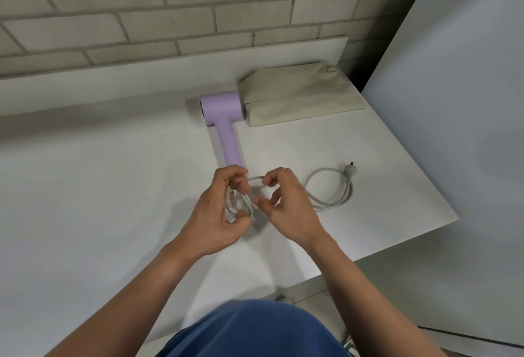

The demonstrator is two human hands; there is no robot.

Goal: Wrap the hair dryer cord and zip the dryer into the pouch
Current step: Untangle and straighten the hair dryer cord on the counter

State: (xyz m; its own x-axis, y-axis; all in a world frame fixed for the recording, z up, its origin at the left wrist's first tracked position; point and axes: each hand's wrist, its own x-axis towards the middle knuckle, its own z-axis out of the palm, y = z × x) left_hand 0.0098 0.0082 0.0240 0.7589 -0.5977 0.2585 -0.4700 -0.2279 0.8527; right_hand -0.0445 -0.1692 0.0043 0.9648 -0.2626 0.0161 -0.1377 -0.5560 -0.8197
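One lilac hair dryer (pixel 224 118) lay flat on the white table (pixel 85 186), at about twelve o'clock from the two hands. Its head was toward the wall and its handle pointed back at the person. The right end of its head lay against, or just beside, the beige pouch (pixel 297 96), which rested at about two o'clock from the hands, near the table's far right corner. Whether the pouch's zip was open could not be told.

From the foot of the handle the white cord (pixel 337 200) ran straight into the left hand (pixel 215 215). That hand's fingers were curled round several gathered loops, with the thumb pressed against the bundle from below. The right hand (pixel 286 209), just beside it at three o'clock, pinched one strand between thumb and forefinger at the top of the bundle; its other fingers were loosely bent and held nothing that could be made out. Beyond the right hand the rest of the cord lay on the table toward three o'clock in one slack loop, ending in the plug (pixel 350 168) at the loop's one o'clock edge, apart from the pouch.

Both forearms were bare and reached in from six o'clock, above a blue garment (pixel 255 331) at the bottom of the view. A pale brick wall (pixel 170 2) stood along the table's far side at twelve o'clock, and a plain white panel (pixel 467 101) filled the side at three o'clock
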